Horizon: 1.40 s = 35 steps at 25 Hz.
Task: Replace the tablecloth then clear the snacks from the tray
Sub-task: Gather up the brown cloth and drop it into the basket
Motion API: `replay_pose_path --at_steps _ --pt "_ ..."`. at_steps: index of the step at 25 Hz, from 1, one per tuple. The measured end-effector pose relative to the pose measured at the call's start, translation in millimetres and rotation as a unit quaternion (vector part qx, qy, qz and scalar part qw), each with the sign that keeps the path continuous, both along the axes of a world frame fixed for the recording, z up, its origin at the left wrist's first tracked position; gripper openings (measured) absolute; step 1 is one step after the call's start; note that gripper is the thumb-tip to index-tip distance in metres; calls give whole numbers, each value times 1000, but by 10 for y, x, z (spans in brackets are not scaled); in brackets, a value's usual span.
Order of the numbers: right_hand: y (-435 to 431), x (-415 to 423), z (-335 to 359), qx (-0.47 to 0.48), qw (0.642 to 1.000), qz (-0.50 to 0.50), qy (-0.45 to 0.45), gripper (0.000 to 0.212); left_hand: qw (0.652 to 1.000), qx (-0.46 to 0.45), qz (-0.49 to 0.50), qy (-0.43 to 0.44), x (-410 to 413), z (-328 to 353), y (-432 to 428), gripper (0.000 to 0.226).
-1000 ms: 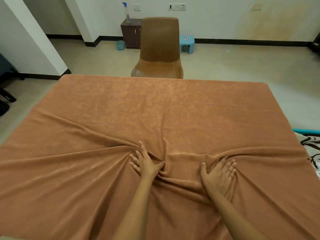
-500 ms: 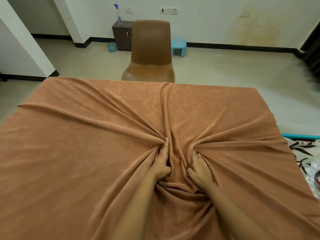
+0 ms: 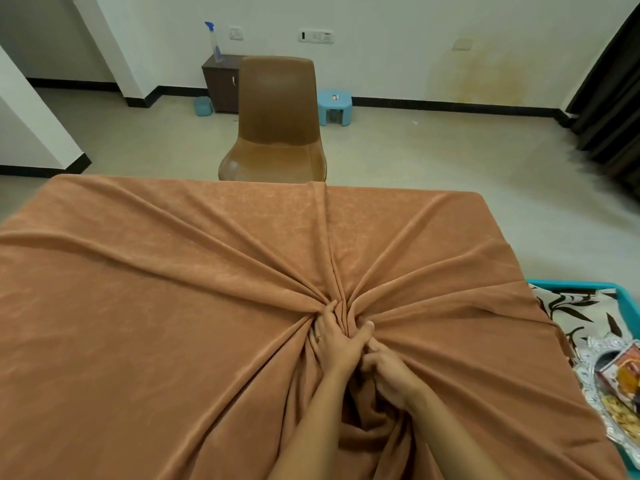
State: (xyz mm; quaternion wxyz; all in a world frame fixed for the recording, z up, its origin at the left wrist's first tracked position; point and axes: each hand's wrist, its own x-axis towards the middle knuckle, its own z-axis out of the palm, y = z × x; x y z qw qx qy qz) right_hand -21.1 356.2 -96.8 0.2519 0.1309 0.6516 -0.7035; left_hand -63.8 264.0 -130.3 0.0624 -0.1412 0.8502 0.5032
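Tablecloth [image 3: 166, 306] gripped by left hand [image 3: 334, 342], right hand [image 3: 393, 381]; chair [image 3: 277, 109] at far edge.

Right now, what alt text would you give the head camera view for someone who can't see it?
The left hand and right hand bunch an orange-brown tablecloth near its middle, folds radiating outward. A brown chair stands beyond the far edge; a teal tray holding snack packets sits at right.

Brown plastic chair [image 3: 277, 123], seat facing the camera. Behind it by the white wall [image 3: 398, 46], a dark low cabinet [image 3: 220, 83] with a spray bottle [image 3: 214, 43] upright on top (blue trigger), and a small blue stool [image 3: 334, 107] to the chair's right. Dark curtain [image 3: 609, 98] at far right.
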Motion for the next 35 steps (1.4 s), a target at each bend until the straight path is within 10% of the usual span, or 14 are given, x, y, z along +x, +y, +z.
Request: replay_pose_path --at_steps 4,8,13,25,31,35 --pt "2 89 17 -10 990 -137 -26 48 994 -99 31 15 -40 -26 155 74" --pt "229 73 -148 288 890 -341 95 25 994 -90 26 54 -23 -79 74 58" --pt "966 -601 -218 350 807 -470 -72 125 993 -51 -43 99 2 -87 -221 56" --pt "48 -1748 -284 349 933 -47 77 142 963 -35 -251 87 23 6 -822 41" --pt "-790 -1513 -291 336 871 272 233 109 925 -134 -344 87 18 101 -1003 28" --pt "-876 -1292 -382 303 858 310 275 73 920 -116 -359 104 136 64 -1257 38"
